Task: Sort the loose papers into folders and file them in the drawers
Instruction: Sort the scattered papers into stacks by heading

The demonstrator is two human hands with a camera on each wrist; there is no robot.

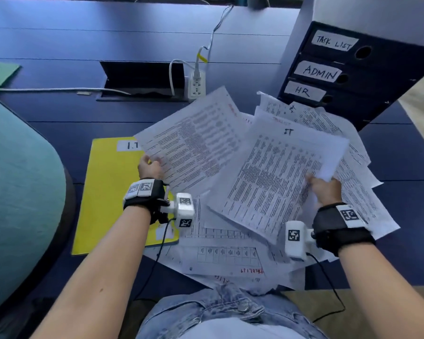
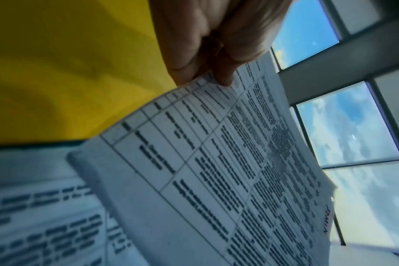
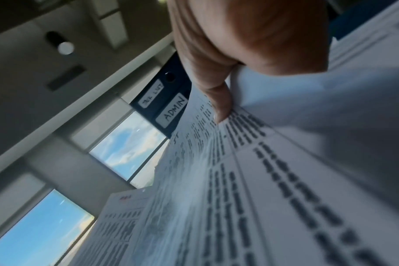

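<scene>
**A sheet in each hand above the paper heap**

The left hand (image 1: 150, 167) pinches the near corner of a thin printed sheet (image 1: 194, 140), thumb on top and fingers (image 2: 223, 79) curled beneath; the page is gridded with dense black text and carries red handwriting at its far edge. It is raised and tilted over the yellow folder (image 1: 103, 192), a flat, smooth card folder with a white label marked "I.T", lying on the dark blue worktop (image 1: 59, 45).

The right hand (image 1: 324, 189) grips a second sheet (image 1: 277, 177) by its right edge, thumb (image 3: 219, 100) pressed onto the print; "IT" is handwritten at its top. A blank white page curls just behind that grip.

Under both lies a loose heap of papers (image 1: 225, 255), overlapping at all angles, too many to count, some with tables and red writing.

Behind the heap stands a dark blue drawer unit (image 1: 367, 77); three drawers show white labels: "TASK LIST", "ADMIN", "HR", each with a round finger hole. A green folder (image 1: 0, 74) lies far left, a white power strip (image 1: 196, 85) at the cable hatch.
</scene>
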